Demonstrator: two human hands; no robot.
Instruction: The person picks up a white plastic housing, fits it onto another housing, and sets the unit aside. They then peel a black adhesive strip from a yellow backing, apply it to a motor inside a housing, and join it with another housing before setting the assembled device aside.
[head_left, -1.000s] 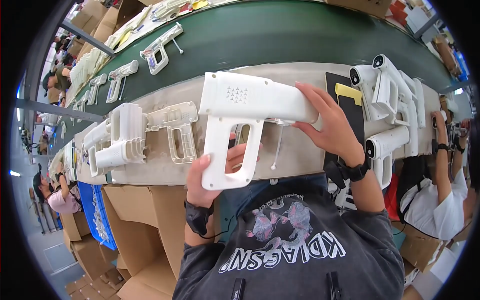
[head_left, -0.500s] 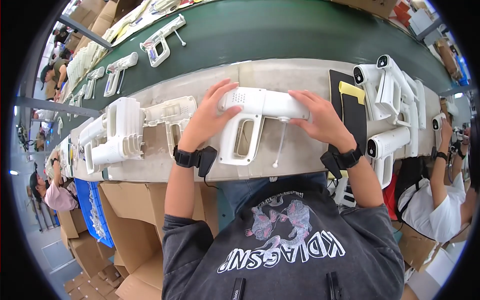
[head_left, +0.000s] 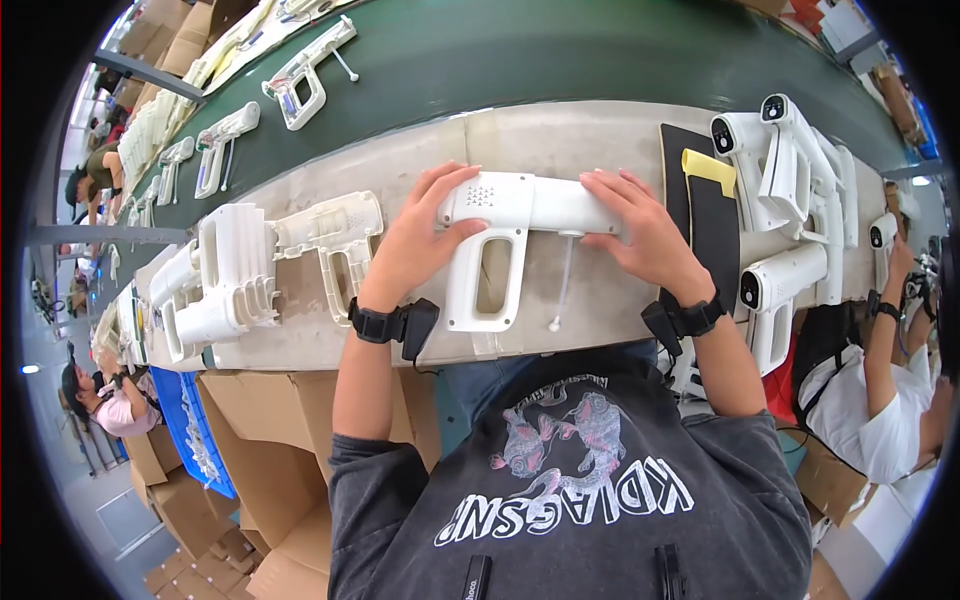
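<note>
A white gun-shaped casing (head_left: pixel 512 208) appears to lie flat on the bench (head_left: pixel 615 315), thin rod (head_left: pixel 566 285) extending below its barrel. A second ago it was raised, the left hand (head_left: pixel 420 238) on its handle; now that hand grips the back end and the right hand (head_left: pixel 645 235) the front, so the bench probably bears its weight. Leftward sit an open shell (head_left: pixel 335 225) and stacked shells (head_left: pixel 235 265); rightward, a black mat (head_left: pixel 678 205).
</note>
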